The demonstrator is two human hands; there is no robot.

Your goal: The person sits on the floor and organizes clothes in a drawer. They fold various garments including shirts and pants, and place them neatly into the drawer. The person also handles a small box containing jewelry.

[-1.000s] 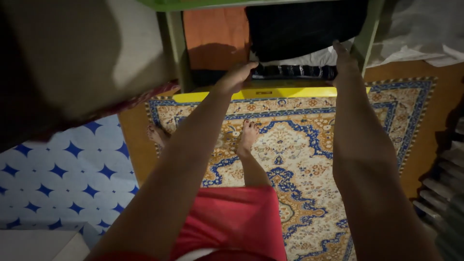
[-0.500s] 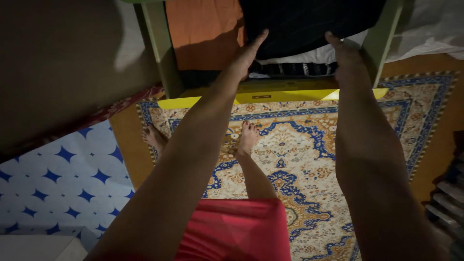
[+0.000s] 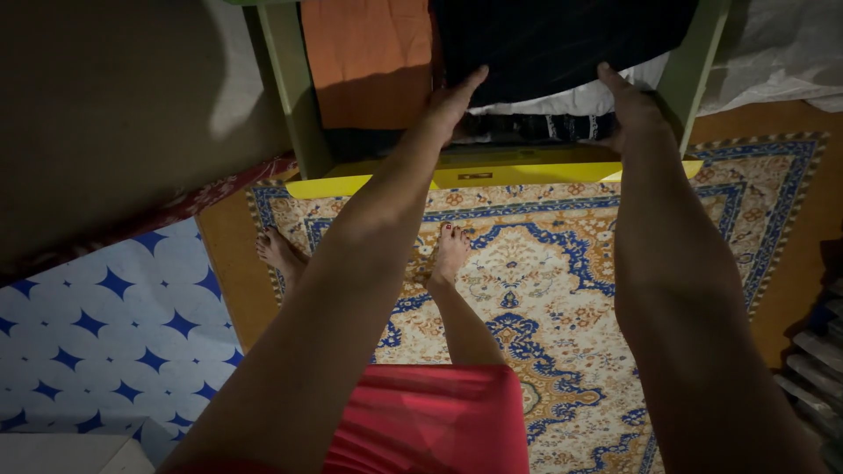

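Both hands — left hand [image 3: 450, 101], right hand [image 3: 634, 110] — pressed flat on dark folded cloth [image 3: 562, 39] in green shelf [image 3: 285, 88]; patterned rug [image 3: 544, 290] underfoot.

Green shelf posts [image 3: 285, 88] hem the stacked clothes, with an orange cloth [image 3: 369, 61] packed beside the dark folded garment [image 3: 553, 39]. A yellow ledge [image 3: 492, 171] juts out below; the patterned rug [image 3: 544, 290] lies open.

Person: bare arms, no sleeves, left hand [image 3: 452, 101], right hand [image 3: 632, 110], red shorts [image 3: 430, 421], bare feet [image 3: 450, 254] with dark-painted toenails.
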